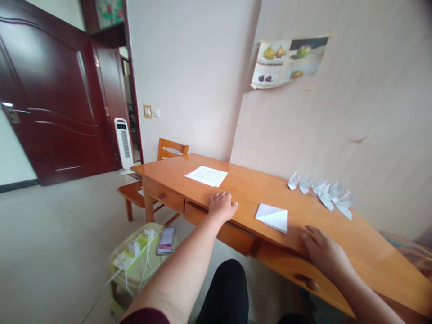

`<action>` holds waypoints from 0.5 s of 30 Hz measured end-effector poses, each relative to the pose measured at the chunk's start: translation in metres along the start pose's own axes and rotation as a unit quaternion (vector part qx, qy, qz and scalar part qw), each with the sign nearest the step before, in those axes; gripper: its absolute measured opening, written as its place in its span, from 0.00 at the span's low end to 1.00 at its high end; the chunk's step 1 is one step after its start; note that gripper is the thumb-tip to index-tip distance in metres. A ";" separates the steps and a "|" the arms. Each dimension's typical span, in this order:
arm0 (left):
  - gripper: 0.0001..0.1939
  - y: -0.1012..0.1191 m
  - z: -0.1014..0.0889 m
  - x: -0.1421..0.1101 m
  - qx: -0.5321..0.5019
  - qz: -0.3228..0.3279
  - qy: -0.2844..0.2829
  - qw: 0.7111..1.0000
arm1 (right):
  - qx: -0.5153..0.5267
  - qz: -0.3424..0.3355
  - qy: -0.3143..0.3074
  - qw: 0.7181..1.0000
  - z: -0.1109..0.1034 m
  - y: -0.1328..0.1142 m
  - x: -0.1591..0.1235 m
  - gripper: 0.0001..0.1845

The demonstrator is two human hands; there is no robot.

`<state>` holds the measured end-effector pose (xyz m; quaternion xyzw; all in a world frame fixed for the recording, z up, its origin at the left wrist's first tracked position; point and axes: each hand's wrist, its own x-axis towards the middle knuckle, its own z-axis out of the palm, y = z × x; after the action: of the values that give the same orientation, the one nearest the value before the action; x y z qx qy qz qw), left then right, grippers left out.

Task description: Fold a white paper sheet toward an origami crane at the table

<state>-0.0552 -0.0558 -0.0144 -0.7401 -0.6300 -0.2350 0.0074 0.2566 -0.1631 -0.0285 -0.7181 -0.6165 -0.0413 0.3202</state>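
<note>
My left hand (pixel 222 207) rests on the front edge of the wooden desk (pixel 243 184), thumb apart from its fingers and nothing in it. To its right lies a folded white paper (pixel 272 218), flat on the desktop with a diagonal crease. My right hand (pixel 320 247) is at the desk edge right of this paper, fingers apart, holding nothing. Neither hand touches the paper. Beyond my left hand lie printed sheets (pixel 206 176). Several folded paper figures (pixel 326 192) stand in a row towards the wall.
A stool (pixel 116 258) beside the desk bears a power strip (pixel 135 252) with plugs and cables, and a blurred-out object (pixel 166 240). A wooden chair (pixel 131 193) is at the desk's left end. One drawer (pixel 232 236) sticks out slightly. Fruit pictures (pixel 290 60) hang on the wall.
</note>
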 end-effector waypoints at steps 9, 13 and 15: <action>0.14 -0.006 -0.006 0.002 -0.006 0.007 0.003 1.000 | -0.051 -0.025 -0.021 0.998 -0.003 -0.011 -0.013 0.21; 0.11 -0.004 -0.007 0.001 -0.018 0.016 0.020 1.000 | -0.050 -0.036 -0.025 0.998 -0.001 -0.010 -0.016 0.22; 0.10 0.001 -0.006 -0.003 -0.027 0.039 0.033 0.998 | -0.048 -0.038 -0.026 0.998 0.001 -0.011 -0.016 0.22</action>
<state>-0.0561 -0.0605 -0.0097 -0.7557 -0.5938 -0.2757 0.0175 0.2425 -0.1761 -0.0320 -0.7098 -0.6486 -0.0645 0.2671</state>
